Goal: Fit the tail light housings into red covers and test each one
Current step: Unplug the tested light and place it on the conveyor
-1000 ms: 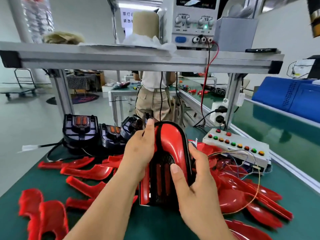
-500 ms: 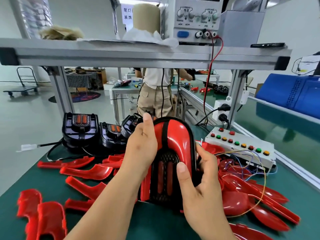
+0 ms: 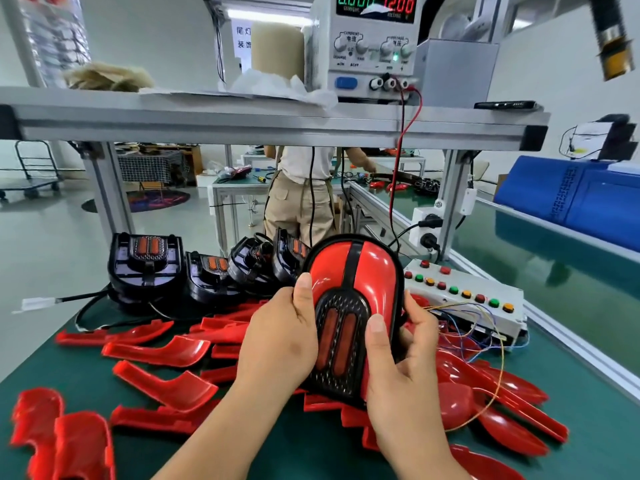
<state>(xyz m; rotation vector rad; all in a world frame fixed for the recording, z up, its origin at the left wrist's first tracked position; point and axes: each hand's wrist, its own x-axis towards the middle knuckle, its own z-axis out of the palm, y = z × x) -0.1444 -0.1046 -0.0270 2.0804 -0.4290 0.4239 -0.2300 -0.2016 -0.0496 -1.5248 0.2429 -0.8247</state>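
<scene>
Two hands gripped one tail light assembly [image 3: 374, 271], held upright, tilted slightly right, above the green mat [image 3: 270, 452]. The assembly was a black housing seated in a red cover, lens side facing the wearer.

Left hand [image 3: 280, 344]: fingers wrapped behind the left edge, thumb straight up along the rim. Right hand [image 3: 405, 379]: fingers curled round the right edge, thumb pressed on the cover beside the lens grille. Both were clamped on the assembly.

Count:
- Four bare black housings [image 3: 145, 268] stood in a row on the mat behind the hands.
- Loose red covers [image 3: 162, 351] lay scattered left, right and underneath, overlapping, so the total could not be told.
- One button box [image 3: 485, 289] sat at right, eleven coloured buttons.
- One bench power supply [image 3: 374, 46] sat on the shelf, reading 0.000 and 12.00.
</scene>
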